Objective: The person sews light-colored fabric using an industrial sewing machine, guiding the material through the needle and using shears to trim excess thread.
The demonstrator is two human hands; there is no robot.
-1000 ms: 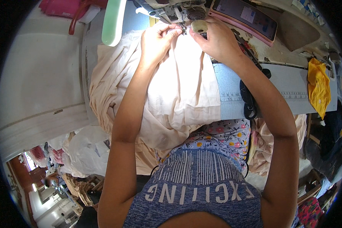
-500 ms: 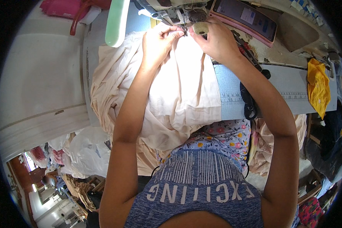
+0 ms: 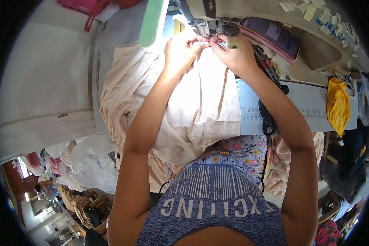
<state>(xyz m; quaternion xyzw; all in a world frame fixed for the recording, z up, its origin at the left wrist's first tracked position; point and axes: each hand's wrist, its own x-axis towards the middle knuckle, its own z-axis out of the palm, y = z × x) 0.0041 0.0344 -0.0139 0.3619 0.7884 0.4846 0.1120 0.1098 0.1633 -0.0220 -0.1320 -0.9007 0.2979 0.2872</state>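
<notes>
Through my feed, the left hand (image 3: 182,52) and right hand (image 3: 238,55) both pinch cream fabric (image 3: 203,98) at the sewing machine (image 3: 206,27). I see their fingertips close together.

On grey-blue table (image 3: 315,98): cream fabric (image 3: 201,110), black strap (image 3: 268,128), yellow cloth (image 3: 337,104).

Left hand (image 3: 183,50) and right hand (image 3: 238,54) pinch cream cloth (image 3: 201,92), fingertips nearly meeting at a sewing machine's (image 3: 201,27) metal foot. From this grip, the cloth spreads in folds toward the wearer and leftward. Just left is a rounded pale-green bar (image 3: 154,24); right, a phone (image 3: 274,36); farther right, a crumpled yellow piece (image 3: 338,105).
</notes>
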